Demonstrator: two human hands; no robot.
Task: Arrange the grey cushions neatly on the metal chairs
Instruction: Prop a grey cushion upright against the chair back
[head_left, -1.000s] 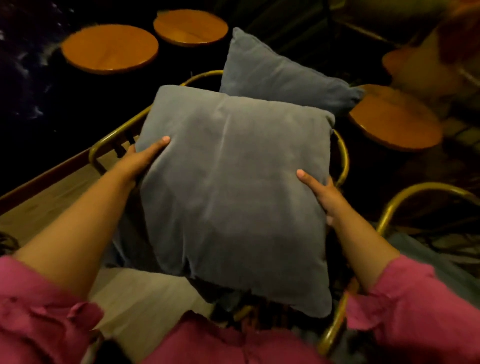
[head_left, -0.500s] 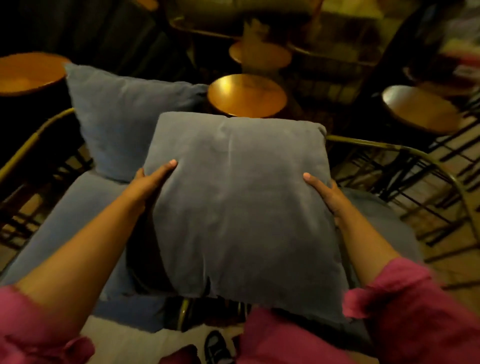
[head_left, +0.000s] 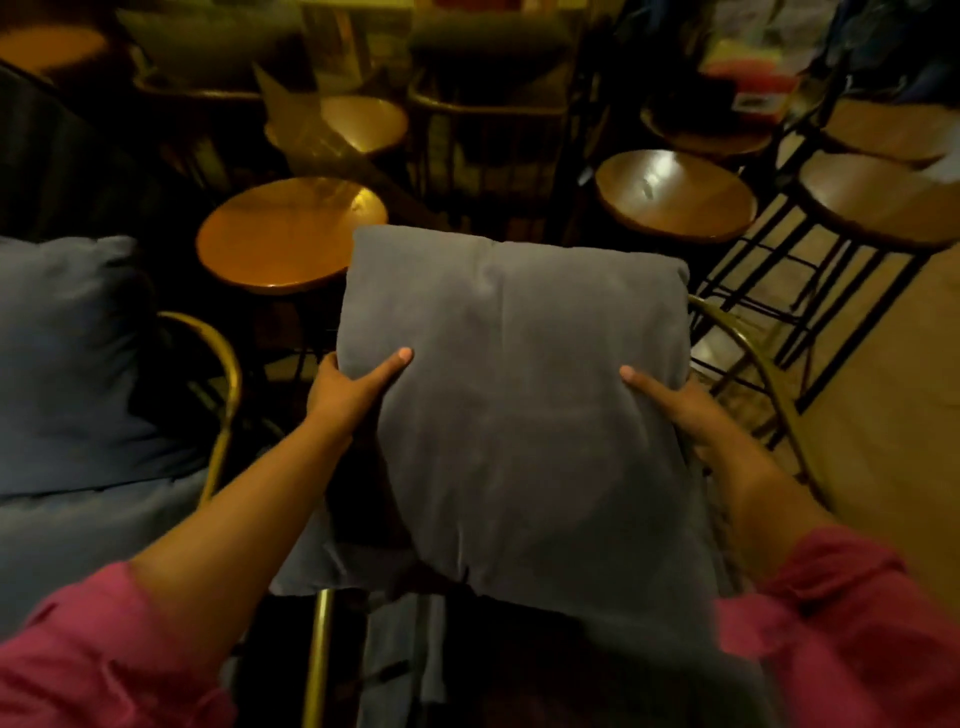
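From the head camera, I hold a grey cushion (head_left: 514, 415) in front of me, my left hand (head_left: 348, 389) and right hand (head_left: 675, 405) each gripping a side edge, fingers (head_left: 387, 366) clamped into the fabric with thumbs on the front face. It hangs tilted over a metal chair (head_left: 748, 353) whose brass-coloured rail curves just behind its right side; a grey seat pad (head_left: 395, 670) shows beneath it. To my left, a second chair (head_left: 223, 395) already carries a blue-grey cushion (head_left: 72, 364) propped against its back, so I judge that one done. This cushion is not yet set down: it is left to place against the backrest and straighten. Round wooden stools (head_left: 291, 234) stand beyond.
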